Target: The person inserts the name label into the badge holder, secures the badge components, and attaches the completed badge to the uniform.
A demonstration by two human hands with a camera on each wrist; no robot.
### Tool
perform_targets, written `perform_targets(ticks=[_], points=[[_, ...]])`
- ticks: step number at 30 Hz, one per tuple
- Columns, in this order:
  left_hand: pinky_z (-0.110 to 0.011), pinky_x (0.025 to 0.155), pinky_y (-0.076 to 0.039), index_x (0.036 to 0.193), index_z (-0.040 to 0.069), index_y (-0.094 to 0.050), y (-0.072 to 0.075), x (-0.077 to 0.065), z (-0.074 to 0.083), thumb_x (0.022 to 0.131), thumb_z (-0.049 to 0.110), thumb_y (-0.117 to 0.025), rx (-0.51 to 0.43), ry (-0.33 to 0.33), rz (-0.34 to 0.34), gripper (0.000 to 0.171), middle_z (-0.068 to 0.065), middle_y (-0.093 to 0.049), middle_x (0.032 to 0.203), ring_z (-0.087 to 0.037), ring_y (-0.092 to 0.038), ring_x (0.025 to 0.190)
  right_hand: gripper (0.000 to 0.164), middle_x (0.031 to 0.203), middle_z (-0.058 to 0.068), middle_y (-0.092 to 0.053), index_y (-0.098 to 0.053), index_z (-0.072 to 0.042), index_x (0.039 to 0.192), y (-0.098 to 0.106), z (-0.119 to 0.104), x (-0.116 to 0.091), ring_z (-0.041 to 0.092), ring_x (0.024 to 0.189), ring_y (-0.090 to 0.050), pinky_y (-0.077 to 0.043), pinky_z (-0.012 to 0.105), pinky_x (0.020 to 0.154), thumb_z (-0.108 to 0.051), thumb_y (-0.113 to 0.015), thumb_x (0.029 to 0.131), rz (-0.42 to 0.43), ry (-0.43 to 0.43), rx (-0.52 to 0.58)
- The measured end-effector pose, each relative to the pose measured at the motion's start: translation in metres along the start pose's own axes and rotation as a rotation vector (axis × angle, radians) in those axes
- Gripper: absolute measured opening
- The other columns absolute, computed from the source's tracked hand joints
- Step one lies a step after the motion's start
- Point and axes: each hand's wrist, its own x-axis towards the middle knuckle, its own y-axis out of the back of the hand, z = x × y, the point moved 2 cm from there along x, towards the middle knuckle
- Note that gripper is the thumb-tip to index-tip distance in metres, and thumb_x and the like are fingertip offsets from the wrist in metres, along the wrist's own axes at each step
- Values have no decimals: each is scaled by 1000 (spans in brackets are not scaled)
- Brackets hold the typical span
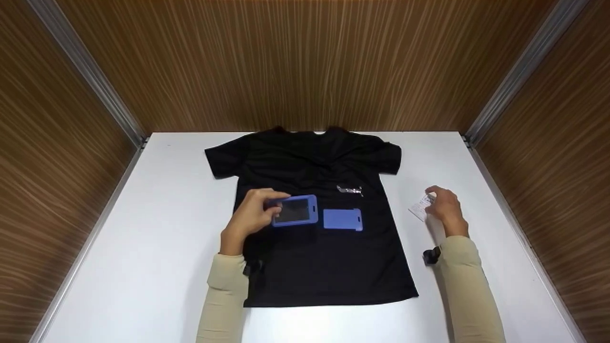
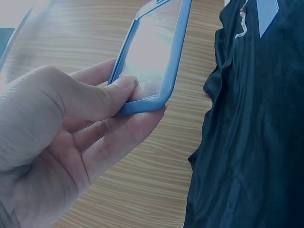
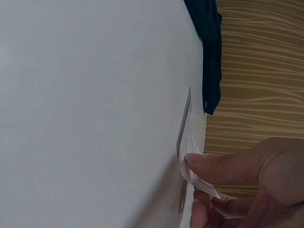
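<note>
My left hand [image 1: 251,213] holds a blue badge holder [image 2: 178,52] by its near end, thumb on the clear window and fingers behind it. In the head view it is above a black T-shirt [image 1: 324,271] spread flat. A second blue piece [image 1: 341,219], flat with a small slot at one end, lies on the shirt to the right of the holder. To the right of the shirt, my right hand [image 1: 445,208] pinches a white printed card [image 3: 187,142] between thumb and fingers. In the right wrist view the card bends slightly, one end close to the table.
A small shiny, crumpled strip [image 1: 350,190] lies on the shirt's chest. The shirt rests on a white table [image 1: 157,214]. Wood-grain panels [image 1: 305,66] stand behind and on both sides, with metal strips [image 1: 90,71] at the corners.
</note>
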Motion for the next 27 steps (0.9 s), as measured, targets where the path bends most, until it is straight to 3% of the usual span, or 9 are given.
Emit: perform_targets(ticks=[6,15,18,22,27], points=[[-32,75,-54,117,9,-79,-1,0,-1,85,-12,-70,8,6,0,39,-9,-72,90,-16,-62,79,60,142,40,-48,-44,1,152,1,3,0,47,115,-52,-50,53,87,1,-59,94,-14,-37,29],[-31,75,-53,117,9,-78,0,1,-1,86,-12,-70,2,8,0,39,-9,-72,91,-15,-63,79,61,147,39,-43,-39,-1,155,3,4,-1,50,124,-46,-45,62,98,0,-55,96,-34,-37,31],[-31,73,-53,118,9,-78,0,1,-1,87,-12,-69,8,7,-8,39,-10,-72,91,-15,-62,78,62,141,40,-47,-40,-1,154,4,2,-1,45,110,-51,-49,52,86,0,-56,94,-26,-22,30],[-34,71,-54,118,9,-78,0,0,-1,88,-12,-68,16,7,-18,38,-12,-72,91,-15,-61,77,63,129,40,-55,-42,0,153,6,0,-1,36,93,-52,-44,36,71,1,-58,92,4,8,35],[-41,73,-57,117,8,-78,0,0,0,87,-12,-69,14,6,-15,37,-12,-72,91,-16,-61,77,61,130,40,-56,-45,1,150,8,-3,-4,36,95,-53,-42,35,74,0,-60,90,38,63,47]])
